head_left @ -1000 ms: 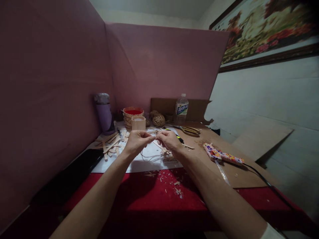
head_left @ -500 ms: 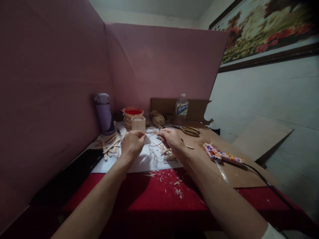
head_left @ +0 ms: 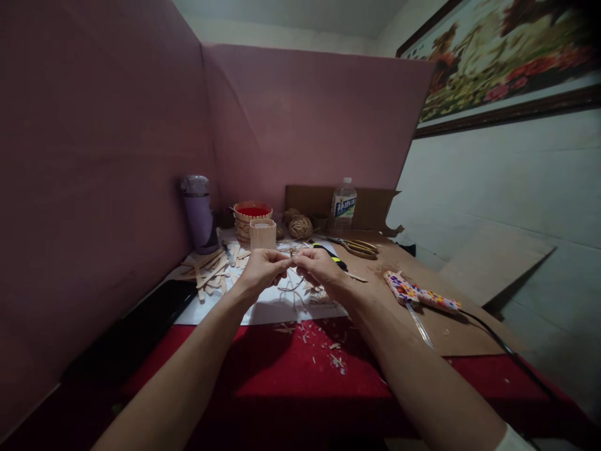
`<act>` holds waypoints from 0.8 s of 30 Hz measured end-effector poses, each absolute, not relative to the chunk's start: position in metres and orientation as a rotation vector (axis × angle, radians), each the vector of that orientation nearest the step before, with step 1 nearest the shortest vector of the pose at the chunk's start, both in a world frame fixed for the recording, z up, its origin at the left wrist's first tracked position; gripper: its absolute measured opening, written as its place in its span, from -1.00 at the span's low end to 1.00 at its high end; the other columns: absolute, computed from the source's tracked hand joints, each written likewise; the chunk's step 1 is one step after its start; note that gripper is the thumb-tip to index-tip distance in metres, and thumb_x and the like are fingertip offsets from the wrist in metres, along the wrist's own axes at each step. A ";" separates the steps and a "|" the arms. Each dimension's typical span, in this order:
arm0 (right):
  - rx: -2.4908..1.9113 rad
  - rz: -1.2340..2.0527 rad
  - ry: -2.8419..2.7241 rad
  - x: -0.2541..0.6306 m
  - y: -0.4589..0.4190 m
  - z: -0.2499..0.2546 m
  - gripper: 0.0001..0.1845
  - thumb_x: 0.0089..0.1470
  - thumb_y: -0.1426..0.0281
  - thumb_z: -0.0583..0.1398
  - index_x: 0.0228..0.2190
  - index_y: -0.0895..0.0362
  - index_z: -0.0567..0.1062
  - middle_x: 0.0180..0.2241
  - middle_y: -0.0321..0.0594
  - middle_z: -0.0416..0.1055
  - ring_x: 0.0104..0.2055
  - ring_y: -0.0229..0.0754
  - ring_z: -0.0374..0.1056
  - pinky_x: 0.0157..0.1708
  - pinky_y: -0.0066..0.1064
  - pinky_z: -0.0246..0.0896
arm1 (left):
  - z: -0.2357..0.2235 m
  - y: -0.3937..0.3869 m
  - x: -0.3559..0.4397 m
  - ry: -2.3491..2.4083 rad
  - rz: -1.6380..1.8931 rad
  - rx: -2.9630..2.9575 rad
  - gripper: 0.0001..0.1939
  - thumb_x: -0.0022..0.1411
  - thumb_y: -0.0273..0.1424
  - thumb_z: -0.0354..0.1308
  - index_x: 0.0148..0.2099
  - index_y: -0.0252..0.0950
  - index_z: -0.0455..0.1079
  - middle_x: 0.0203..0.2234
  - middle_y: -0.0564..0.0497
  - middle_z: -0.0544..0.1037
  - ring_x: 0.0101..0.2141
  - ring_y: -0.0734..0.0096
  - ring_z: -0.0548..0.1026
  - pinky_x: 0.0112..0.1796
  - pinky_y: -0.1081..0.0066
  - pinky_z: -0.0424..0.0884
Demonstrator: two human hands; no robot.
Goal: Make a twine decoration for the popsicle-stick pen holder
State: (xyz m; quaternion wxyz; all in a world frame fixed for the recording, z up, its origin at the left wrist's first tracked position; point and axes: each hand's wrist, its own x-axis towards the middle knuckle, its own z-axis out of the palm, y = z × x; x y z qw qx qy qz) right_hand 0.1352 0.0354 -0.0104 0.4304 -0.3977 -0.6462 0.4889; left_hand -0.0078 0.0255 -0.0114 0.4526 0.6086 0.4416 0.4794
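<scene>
Cup (head_left: 263,238), whitish inside, and red-lined basket (head_left: 243,228) stand beyond fingers (head_left: 307,257) pinching twine (head_left: 292,252).

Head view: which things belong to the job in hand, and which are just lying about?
Likely part of the job:
twine between the hands
twine ball
wooden sticks
stick-sided cup
glue gun

Probably just lying about:
purple bottle
clear labelled bottle
scraps

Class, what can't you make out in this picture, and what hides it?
All in head view:
Exact shape of the small brown piece between left hand and right hand: too small, partly covered.
Lower front of the pale wooden-stick cup: behind the left hand.
Fine print on the clear plastic bottle: too small.
Rest of the brown-framed floral painting: cut off by top and right edges.
</scene>
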 end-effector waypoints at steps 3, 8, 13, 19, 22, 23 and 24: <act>-1.002 1.238 -1.657 0.137 0.033 -0.008 -0.77 -0.13 0.35 0.10 -0.70 0.16 0.22 -0.79 -0.45 0.08 -0.78 -0.48 -0.13 -0.78 -0.55 -0.33 | -0.011 0.025 -0.008 1.085 1.181 1.456 -0.75 -0.11 -0.28 0.26 -0.52 -0.42 0.42 -0.83 0.13 0.26 -0.79 0.71 0.11 -0.74 0.57 -0.11; -1.020 1.212 -1.645 0.137 0.029 -0.003 -0.83 -0.11 0.40 0.07 -0.66 0.18 0.29 -0.70 -0.35 0.25 -0.75 -0.46 -0.03 -0.76 -0.54 -0.26 | -0.009 0.025 -0.009 1.089 1.184 1.283 -0.81 -0.19 -0.38 0.27 -0.54 -0.41 0.39 -0.81 0.16 0.23 -0.79 0.73 0.10 -0.73 0.58 -0.12; -1.025 1.041 -1.681 0.138 0.032 -0.005 -0.81 -0.10 0.38 0.12 -0.65 0.18 0.33 -0.76 -0.42 0.11 -0.73 -0.44 -0.03 -0.76 -0.57 -0.19 | -0.007 0.024 -0.010 1.049 1.202 1.220 -0.84 -0.22 -0.42 0.26 -0.56 -0.41 0.36 -0.81 0.20 0.18 -0.81 0.75 0.06 -0.74 0.59 -0.18; -1.053 1.121 -1.728 0.137 0.033 -0.006 -0.90 -0.17 0.46 0.10 -0.63 0.19 0.37 -0.61 -0.27 0.37 -0.70 -0.40 0.18 -0.78 -0.59 -0.05 | -0.009 0.027 -0.011 1.135 1.227 1.244 -0.81 -0.23 -0.39 0.27 -0.55 -0.41 0.37 -0.82 0.18 0.20 -0.80 0.72 0.11 -0.73 0.59 -0.14; -1.070 1.115 -1.731 0.137 0.035 -0.007 -0.88 -0.21 0.48 0.10 -0.65 0.21 0.42 -0.66 -0.27 0.34 -0.66 -0.36 0.24 -0.71 -0.56 0.10 | -0.009 0.027 -0.011 1.142 1.213 1.256 -0.78 -0.24 -0.37 0.29 -0.52 -0.42 0.41 -0.81 0.16 0.22 -0.78 0.71 0.12 -0.72 0.59 -0.11; -1.072 1.092 -1.730 0.137 0.036 -0.008 -0.88 -0.21 0.48 0.10 -0.65 0.21 0.43 -0.68 -0.28 0.33 -0.65 -0.35 0.25 -0.68 -0.55 0.12 | -0.009 0.027 -0.010 1.126 1.209 1.250 -0.78 -0.24 -0.37 0.30 -0.51 -0.42 0.41 -0.81 0.17 0.22 -0.78 0.72 0.11 -0.72 0.59 -0.10; -1.071 1.058 -1.737 0.137 0.038 -0.009 -0.87 -0.22 0.48 0.10 -0.66 0.21 0.44 -0.69 -0.28 0.32 -0.64 -0.34 0.25 -0.65 -0.53 0.13 | -0.009 0.026 -0.010 1.115 1.208 1.241 -0.78 -0.24 -0.37 0.30 -0.51 -0.42 0.41 -0.81 0.17 0.21 -0.78 0.72 0.10 -0.72 0.59 -0.10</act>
